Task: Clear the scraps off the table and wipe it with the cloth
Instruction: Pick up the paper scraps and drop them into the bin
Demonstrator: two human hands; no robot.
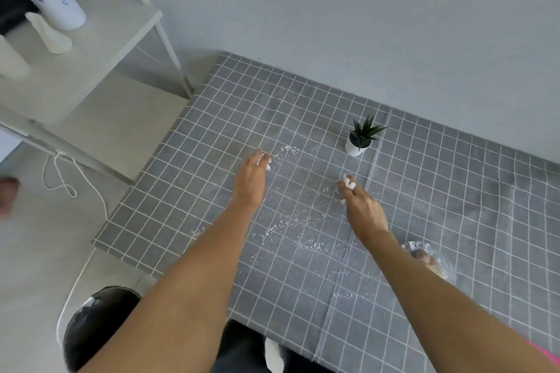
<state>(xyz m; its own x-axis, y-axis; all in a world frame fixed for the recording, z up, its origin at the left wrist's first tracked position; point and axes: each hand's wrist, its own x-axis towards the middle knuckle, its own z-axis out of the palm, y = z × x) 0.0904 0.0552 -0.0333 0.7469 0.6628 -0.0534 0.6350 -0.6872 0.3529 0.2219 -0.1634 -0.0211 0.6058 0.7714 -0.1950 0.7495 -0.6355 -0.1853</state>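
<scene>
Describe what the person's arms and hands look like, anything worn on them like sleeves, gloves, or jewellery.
Both forearms are bare, with no sleeves showing. The left hand and right hand wear no gloves, and no rings, watch or bracelets are visible. A sliver of bright pink fabric shows near the right upper arm; what it belongs to is unclear.

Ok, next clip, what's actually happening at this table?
A person is picking white scraps off a table covered with a grey checked cloth. The left hand has white bits at its fingers near the far patch of crumbs, and the right hand pinches white bits too. Fine white crumbs lie scattered between and below the hands. A small potted plant stands beyond the right hand. A black-lined bin sits by the table's near left corner. No wiping cloth is in use.
</scene>
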